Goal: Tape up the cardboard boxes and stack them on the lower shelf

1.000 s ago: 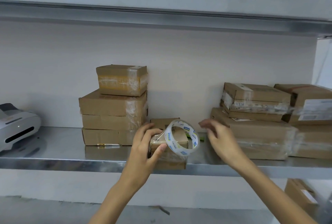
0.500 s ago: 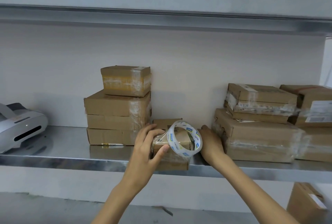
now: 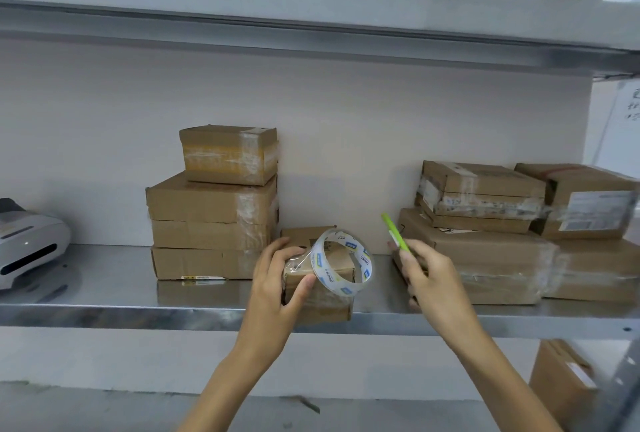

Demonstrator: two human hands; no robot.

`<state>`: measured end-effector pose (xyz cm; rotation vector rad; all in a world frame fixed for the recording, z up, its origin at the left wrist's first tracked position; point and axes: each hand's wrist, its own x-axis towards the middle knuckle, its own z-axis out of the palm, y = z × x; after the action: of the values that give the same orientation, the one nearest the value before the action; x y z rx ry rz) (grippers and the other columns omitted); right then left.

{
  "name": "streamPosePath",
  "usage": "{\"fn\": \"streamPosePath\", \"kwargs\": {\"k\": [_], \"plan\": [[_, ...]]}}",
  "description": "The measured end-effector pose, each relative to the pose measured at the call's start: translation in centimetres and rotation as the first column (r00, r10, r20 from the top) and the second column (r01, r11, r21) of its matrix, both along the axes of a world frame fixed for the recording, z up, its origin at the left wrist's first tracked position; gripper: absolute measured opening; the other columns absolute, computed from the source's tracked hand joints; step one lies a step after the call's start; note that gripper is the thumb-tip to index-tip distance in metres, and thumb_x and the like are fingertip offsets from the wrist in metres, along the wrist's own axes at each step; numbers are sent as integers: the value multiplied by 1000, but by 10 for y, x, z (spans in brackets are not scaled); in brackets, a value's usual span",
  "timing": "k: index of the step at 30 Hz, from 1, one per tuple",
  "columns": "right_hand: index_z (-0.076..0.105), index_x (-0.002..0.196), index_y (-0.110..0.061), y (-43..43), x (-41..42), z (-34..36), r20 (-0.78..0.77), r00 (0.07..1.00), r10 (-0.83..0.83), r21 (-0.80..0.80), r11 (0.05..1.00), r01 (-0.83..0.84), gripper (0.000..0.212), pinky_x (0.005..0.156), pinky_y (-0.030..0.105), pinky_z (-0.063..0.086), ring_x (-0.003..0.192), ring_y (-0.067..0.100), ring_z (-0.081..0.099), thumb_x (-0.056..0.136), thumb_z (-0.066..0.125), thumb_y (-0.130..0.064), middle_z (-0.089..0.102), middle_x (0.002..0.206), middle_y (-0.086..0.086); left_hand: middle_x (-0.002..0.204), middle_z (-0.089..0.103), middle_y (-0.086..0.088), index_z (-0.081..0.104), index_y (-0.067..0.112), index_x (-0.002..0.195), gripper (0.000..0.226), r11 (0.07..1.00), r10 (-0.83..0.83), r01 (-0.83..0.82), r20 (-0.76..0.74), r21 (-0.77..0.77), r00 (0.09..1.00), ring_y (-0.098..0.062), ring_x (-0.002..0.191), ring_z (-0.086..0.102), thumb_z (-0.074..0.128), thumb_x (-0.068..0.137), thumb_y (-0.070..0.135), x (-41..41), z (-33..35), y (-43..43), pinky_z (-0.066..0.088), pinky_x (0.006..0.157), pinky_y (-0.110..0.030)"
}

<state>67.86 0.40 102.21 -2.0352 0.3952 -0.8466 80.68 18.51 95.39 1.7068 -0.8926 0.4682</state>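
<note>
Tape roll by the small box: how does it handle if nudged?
Likely light and stiff: the tape roll is a thin hollow ring. Standing on edge, it would probably roll, though a strip seems to tether it to the small box gripped by the left hand.

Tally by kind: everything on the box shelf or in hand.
Cardboard boxes: 11 (left stack 4; centre 2, including the held box; right 5)
Tape roll: 1
Green pen-like tool: 1
White printer: 1
Total: 14
</note>
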Motion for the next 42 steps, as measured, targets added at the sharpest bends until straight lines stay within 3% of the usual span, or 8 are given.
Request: {"fn": "streamPosePath", "kwargs": {"k": [3, 7, 18, 30, 36, 38, 40, 42], "plan": [[62, 113, -6, 2, -18, 5, 127, 964, 234, 354, 897, -265, 30, 47, 26, 45, 48, 14, 40, 102, 34, -3, 54, 62, 3, 139, 39, 16, 50, 40, 118, 32, 1000, 1, -1, -3, -16, 1000, -4, 132, 38, 53, 88, 50, -2, 0, -3, 33, 102, -13], [65, 113, -12, 5, -31, 9, 202, 925, 321, 541, 751, -379, 32, 42, 21, 32, 52, 12, 32, 103, 35, -9, 45, 69, 2, 139, 39, 16, 50, 42, 117, 28, 999, -42, 41, -29, -24, 999, -10, 126, 45, 53, 91, 52, -2, 1, -6, 44, 100, -32], [67, 72, -21, 12, -34, 13, 178, 946, 272, 508, 797, -325, 39, 36, 19, 23, 43, 10, 26, 74, 60, -59, 35, 54, -2, 140, 38, 16, 45, 48, 117, 30, 997, -82, 82, -29, -10, 996, -1, 133, 36, 50, 88, 51, -5, 4, -13, 35, 105, -21], [67, 112, -10, 10, -31, 13, 324, 873, 365, 525, 698, -487, 26, 42, 18, 35, 51, 9, 38, 92, 51, -17, 50, 68, 2, 139, 38, 16, 46, 46, 117, 27, 997, -72, 72, -16, -4, 997, -1, 134, 35, 55, 92, 44, -2, 2, -14, 33, 105, -16], [72, 105, -11, 17, -28, 32, 529, 824, 203, 659, 514, -549, 26, 29, 11, 25, 32, 3, 31, 85, 57, -18, 45, 57, -4, 137, 39, 17, 52, 34, 120, 33, 998, -63, 63, -39, -13, 997, 0, 132, 36, 55, 90, 49, -3, 3, -14, 36, 104, -22], [78, 91, -9, 19, -28, 40, 568, 800, 196, 666, 462, -586, 36, 36, 14, 39, 39, 4, 43, 96, 43, -18, 53, 60, 1, 137, 39, 16, 53, 32, 119, 37, 998, -56, 55, -45, -23, 997, 1, 131, 36, 55, 88, 53, -6, 4, -16, 36, 105, -23], [79, 79, -11, 21, -25, 48, 545, 807, 227, 609, 555, -567, 56, 51, 24, 47, 51, 12, 51, 97, 28, -27, 58, 62, 4, 135, 40, 16, 55, 29, 119, 41, 998, -53, 52, -55, -34, 997, 1, 130, 36, 57, 85, 52, -8, 5, -17, 37, 105, -23], [76, 75, -15, 27, -18, 48, 490, 846, 209, 470, 754, -458, 65, 57, 29, 42, 48, 15, 45, 100, 21, -41, 55, 54, 4, 133, 41, 17, 56, 27, 118, 38, 997, -52, 49, -61, -51, 997, 0, 130, 37, 63, 86, 47, -8, 5, -18, 36, 105, -21]]}}
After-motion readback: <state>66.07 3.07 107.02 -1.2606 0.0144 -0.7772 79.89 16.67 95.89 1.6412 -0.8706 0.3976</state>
